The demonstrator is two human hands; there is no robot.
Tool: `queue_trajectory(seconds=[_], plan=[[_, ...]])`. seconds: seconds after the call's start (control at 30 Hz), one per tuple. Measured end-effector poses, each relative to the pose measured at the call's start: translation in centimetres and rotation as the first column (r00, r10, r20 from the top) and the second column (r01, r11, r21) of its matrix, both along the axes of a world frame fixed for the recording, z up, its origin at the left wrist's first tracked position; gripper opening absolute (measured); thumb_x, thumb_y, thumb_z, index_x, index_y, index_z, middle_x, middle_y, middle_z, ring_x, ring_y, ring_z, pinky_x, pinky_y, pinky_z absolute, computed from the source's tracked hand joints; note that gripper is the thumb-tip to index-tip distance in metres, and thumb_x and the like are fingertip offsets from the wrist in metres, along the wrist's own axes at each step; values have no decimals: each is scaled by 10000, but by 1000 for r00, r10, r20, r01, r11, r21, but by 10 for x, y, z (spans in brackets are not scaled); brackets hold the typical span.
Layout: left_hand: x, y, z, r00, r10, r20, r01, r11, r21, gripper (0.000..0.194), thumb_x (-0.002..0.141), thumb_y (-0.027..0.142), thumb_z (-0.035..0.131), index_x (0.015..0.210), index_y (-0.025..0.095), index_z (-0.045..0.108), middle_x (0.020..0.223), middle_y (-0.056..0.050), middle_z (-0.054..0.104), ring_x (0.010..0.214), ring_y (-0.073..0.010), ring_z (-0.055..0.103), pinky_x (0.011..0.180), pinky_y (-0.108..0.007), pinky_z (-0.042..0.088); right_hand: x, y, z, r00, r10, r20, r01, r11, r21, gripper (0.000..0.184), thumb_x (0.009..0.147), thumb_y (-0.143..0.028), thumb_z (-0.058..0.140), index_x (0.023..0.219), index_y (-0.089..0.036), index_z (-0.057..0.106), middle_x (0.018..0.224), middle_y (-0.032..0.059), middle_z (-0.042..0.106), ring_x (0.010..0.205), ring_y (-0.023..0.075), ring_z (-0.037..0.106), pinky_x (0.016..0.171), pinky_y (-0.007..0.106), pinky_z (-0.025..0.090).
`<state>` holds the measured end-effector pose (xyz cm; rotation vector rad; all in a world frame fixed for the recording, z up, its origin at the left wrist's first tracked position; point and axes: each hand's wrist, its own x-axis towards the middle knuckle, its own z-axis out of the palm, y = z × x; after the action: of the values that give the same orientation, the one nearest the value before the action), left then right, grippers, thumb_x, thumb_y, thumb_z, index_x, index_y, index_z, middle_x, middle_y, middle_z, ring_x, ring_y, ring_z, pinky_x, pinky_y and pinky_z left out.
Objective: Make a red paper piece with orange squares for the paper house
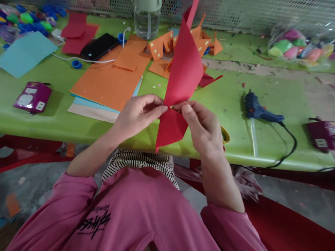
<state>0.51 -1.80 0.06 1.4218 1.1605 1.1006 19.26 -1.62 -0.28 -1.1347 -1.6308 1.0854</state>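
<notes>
Okay, just right of orange paper [107, 82] on bench [227, 85]: with left hand [140, 113], grip pinched on narrow waist of red paper [184, 69], above bench's near edge; pinching alongside with right hand [205, 129], left of glue gun [258, 109].

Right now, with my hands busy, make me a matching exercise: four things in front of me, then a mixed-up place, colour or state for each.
Things:
1. Red paper
2. Phone
3. Glue gun
4. Bottle

Places, colours or states:
A. Dark blue, lying on its side
B. Standing upright by the mesh panel
C. Held by the left hand and right hand
D. Black, lying flat

Pairs: 1-C, 2-D, 3-A, 4-B.
</notes>
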Motion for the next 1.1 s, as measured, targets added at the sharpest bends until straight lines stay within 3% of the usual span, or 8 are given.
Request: queue_trajectory(seconds=[0.2, 0.33, 0.63, 0.8, 0.93, 1.1], plan=[[-3, 6, -3, 996, 12, 92, -7, 999, -51, 191, 805, 348, 748, 850, 169, 700, 846, -18, 722, 773, -129, 663, 712, -239, 536, 1, -1, -3, 999, -39, -35, 37, 998, -49, 278, 853, -491, 707, 878, -214, 710, 754, -18, 683, 643, 110, 604, 574, 250, 483], [-3, 6, -4, 994, -36, 108, 45, 996, -83, 227, 776, 366, 767, 881, 170, 718, 896, -28, 734, 820, -147, 671, 751, -261, 542, -2, 0, -4, 999, -35, -37, 33, 999, -38, 258, 871, -468, 685, 833, -213, 703, 693, -29, 650, 583, 95, 551, 524, 239, 443], [-3, 12, -5, 994, -43, 97, 52, 994, -94, 187, 768, 344, 760, 846, 176, 733, 857, -18, 728, 826, -155, 661, 752, -272, 537, -5, 0, -4, 998, -54, -8, 54, 998, 9, 192, 862, -394, 692, 802, -212, 699, 741, -23, 669, 646, 109, 578, 598, 256, 482], [-4, 19, -9, 984, -108, 139, 133, 973, -187, 310, 752, 440, 782, 908, 184, 702, 917, -34, 721, 815, -146, 667, 722, -264, 540, -9, 8, -13, 978, -149, -149, 139, 987, -75, 231, 820, -443, 733, 781, -216, 711, 646, -43, 627, 563, 88, 520, 515, 232, 428], [-10, 26, -10, 995, -83, 62, 91, 986, -141, 245, 766, 393, 757, 855, 176, 688, 815, -23, 700, 737, -130, 633, 681, -256, 511, -9, 14, -19, 970, -131, -203, 105, 986, -130, 278, 801, -483, 747, 827, -207, 725, 712, -29, 676, 615, 95, 570, 565, 241, 469], [-26, 35, 2, 986, -84, -143, 77, 996, -54, 138, 810, 317, 676, 841, 184, 690, 767, -6, 686, 686, -127, 596, 643, -257, 444, 0, 16, -18, 964, -145, -225, 123, 987, -108, 403, 808, -581, 710, 976, -216, 683, 876, -4, 711, 738, 100, 643, 664, 243, 519]])
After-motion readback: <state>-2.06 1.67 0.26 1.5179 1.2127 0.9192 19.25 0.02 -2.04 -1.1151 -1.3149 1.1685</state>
